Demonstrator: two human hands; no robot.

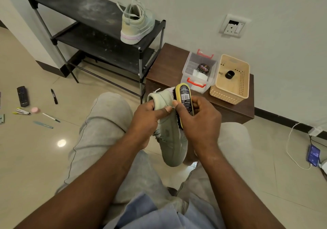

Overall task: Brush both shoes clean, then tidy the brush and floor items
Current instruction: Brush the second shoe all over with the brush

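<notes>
Tiled floor [35,158], pale and glossy, white wall behind.

Item 1: shoe [172,140], pale green, held above my knees. Long axis runs away from me: heel up and far, close to the counter [168,62] edge, toe down and pointing back toward me. My left hand [146,117] is clamped on its heel collar, thumb lying across the outside.

Item 2: brush [184,97], yellow back with a barcode label facing up. Its long axis is nearly parallel to the shoe's, with the bristles pressed to the shoe's right side. My right hand [198,119] is wrapped round its lower half.

Item 3: second shoe [136,25], upright on the top shelf of the black shoe rack [79,4], at the shelf's right end, heel facing me.

Item 4: low brown counter, just right of the rack, carrying a clear box [187,69] with red latches and a polish tin [203,68] inside, and a beige basket [228,94] touching the box's right side.

Item 5: floor items, far left, well apart from my legs: remote [23,96], black marker [54,96], pen [51,117].

Item 6: phone [313,155] on a white cable, far right on the floor.

Open room: bare tiles between my left knee and the scattered items, and between my right knee and the phone.
</notes>
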